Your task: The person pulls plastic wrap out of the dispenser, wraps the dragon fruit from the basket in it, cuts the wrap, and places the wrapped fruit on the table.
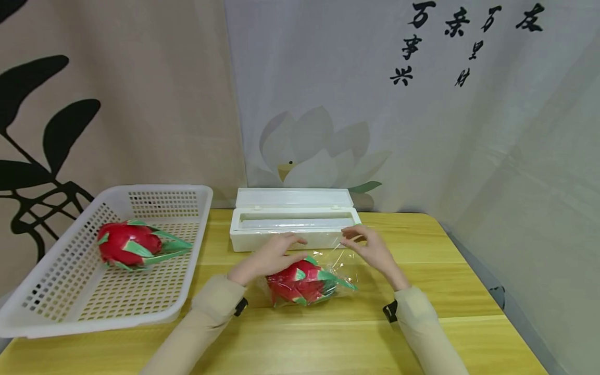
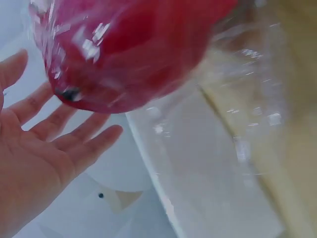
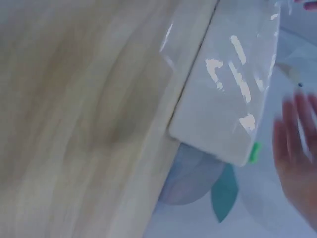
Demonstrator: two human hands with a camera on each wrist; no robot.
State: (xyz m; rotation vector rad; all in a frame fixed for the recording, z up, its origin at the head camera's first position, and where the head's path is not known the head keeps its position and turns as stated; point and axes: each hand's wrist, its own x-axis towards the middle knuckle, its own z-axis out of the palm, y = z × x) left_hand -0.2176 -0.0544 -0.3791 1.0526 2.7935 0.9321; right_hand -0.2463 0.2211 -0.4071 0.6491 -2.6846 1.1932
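Note:
A red dragon fruit with green leaf tips lies on the table, wrapped in clear plastic film. My left hand is over its left side. In the left wrist view, the fingers of the left hand are spread and relaxed right at the rounded red end of the fruit. My right hand hovers beyond the fruit's leafy end, near the raised film and the front right of the white box. In the right wrist view its blurred fingers look straight, with nothing visible in them.
The white box has its lid raised, with a film roll inside. At left, a white perforated basket holds another dragon fruit. A printed curtain hangs behind the wooden table.

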